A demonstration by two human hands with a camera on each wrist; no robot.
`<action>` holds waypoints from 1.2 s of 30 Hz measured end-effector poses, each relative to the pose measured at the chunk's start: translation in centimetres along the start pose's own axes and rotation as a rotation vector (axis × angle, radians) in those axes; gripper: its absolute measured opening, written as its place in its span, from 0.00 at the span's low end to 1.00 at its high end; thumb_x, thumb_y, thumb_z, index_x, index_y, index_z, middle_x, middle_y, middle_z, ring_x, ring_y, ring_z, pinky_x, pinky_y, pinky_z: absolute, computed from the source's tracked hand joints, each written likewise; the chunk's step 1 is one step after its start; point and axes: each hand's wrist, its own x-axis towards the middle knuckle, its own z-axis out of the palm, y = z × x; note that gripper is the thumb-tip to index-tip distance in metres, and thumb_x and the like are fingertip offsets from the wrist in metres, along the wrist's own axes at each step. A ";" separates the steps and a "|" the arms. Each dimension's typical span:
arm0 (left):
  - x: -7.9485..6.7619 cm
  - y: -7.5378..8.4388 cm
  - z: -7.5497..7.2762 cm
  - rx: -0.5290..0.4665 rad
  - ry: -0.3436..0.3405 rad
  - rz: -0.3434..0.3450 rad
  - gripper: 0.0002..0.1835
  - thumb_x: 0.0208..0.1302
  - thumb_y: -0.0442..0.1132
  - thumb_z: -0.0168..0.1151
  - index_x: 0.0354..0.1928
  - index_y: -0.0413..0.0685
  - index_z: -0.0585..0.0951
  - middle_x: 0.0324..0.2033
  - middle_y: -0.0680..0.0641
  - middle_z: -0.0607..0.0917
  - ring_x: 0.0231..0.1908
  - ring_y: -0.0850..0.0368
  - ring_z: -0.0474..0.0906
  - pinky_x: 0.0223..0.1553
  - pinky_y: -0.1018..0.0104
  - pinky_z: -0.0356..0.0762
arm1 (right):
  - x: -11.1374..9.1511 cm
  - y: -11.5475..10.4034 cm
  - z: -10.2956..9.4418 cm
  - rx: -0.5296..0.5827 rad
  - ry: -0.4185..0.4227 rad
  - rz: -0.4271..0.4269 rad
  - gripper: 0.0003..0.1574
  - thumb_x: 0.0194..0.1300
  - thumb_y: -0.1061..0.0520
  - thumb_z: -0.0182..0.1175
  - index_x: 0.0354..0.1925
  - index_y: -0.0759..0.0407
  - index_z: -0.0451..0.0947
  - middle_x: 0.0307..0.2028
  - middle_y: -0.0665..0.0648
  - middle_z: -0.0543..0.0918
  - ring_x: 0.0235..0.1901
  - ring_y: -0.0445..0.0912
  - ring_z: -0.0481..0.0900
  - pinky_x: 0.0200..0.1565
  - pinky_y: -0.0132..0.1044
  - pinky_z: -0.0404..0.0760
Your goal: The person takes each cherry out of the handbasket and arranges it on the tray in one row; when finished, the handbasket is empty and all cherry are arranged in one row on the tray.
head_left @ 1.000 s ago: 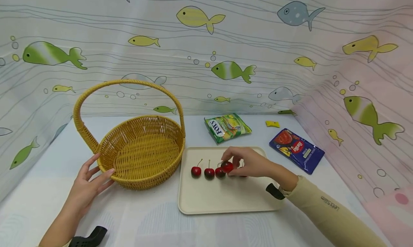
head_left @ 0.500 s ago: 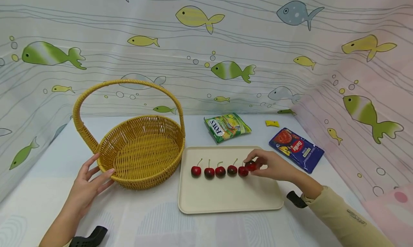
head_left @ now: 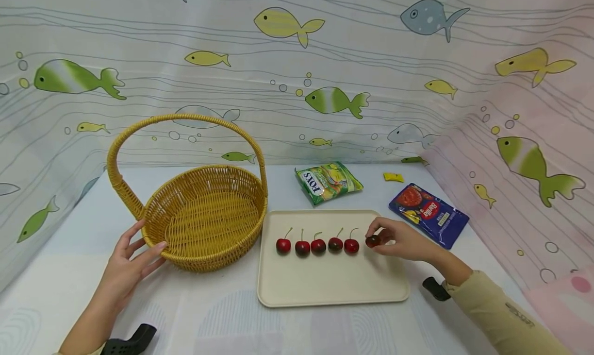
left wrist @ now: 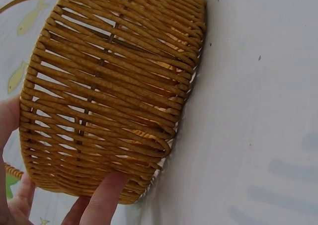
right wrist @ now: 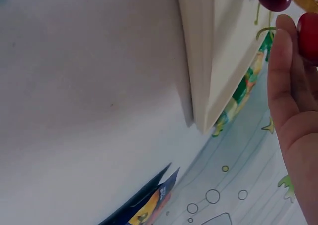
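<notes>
In the head view, my right hand (head_left: 402, 240) pinches a dark red cherry (head_left: 373, 241) between thumb and fingers over the right part of the cream tray (head_left: 325, 288). Just left of it, several stemmed cherries (head_left: 318, 247) stand in a row across the tray. The right wrist view shows the held cherry (right wrist: 309, 36) at the fingertips, partly cut off by the frame edge. My left hand (head_left: 124, 265) holds the near-left rim of a yellow-brown wicker basket (head_left: 204, 259), which has a tall arched handle. Seen from the left wrist, one finger (left wrist: 105, 197) lies against its woven wall.
Behind the tray lies a green FOX'S bag (head_left: 328, 183). A blue Barilla pouch (head_left: 429, 215) is at the right, with a small yellow packet (head_left: 393, 177) beyond it. A fish-patterned curtain (head_left: 278, 87) encloses the back and sides of the white table (head_left: 223, 314).
My right hand has moved right along the row with the cherry, from above the middle cherries to the row's right end. My left hand and the basket stay in place.
</notes>
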 end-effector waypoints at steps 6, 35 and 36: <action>0.4 -0.4 -0.3 0.005 0.005 0.010 0.46 0.62 0.38 0.62 0.72 0.68 0.44 0.65 0.27 0.39 0.37 0.75 0.74 0.37 0.72 0.80 | 0.8 0.9 0.3 -0.064 -0.039 0.065 0.24 0.48 0.69 0.69 0.43 0.59 0.73 0.41 0.56 0.75 0.36 0.46 0.77 0.40 0.35 0.81; -0.1 0.7 0.4 0.032 0.010 -0.013 0.46 0.63 0.38 0.60 0.73 0.65 0.41 0.66 0.27 0.38 0.36 0.77 0.72 0.36 0.73 0.80 | 1.2 1.7 0.4 -0.143 -0.125 0.065 0.22 0.47 0.63 0.72 0.41 0.54 0.75 0.40 0.49 0.77 0.41 0.46 0.75 0.45 0.41 0.78; -0.1 0.7 0.4 0.033 0.009 -0.012 0.46 0.64 0.38 0.60 0.73 0.65 0.41 0.66 0.27 0.38 0.36 0.77 0.72 0.36 0.73 0.80 | 1.2 1.6 0.4 -0.146 -0.122 0.065 0.23 0.47 0.63 0.72 0.41 0.54 0.75 0.41 0.49 0.77 0.41 0.46 0.75 0.45 0.41 0.78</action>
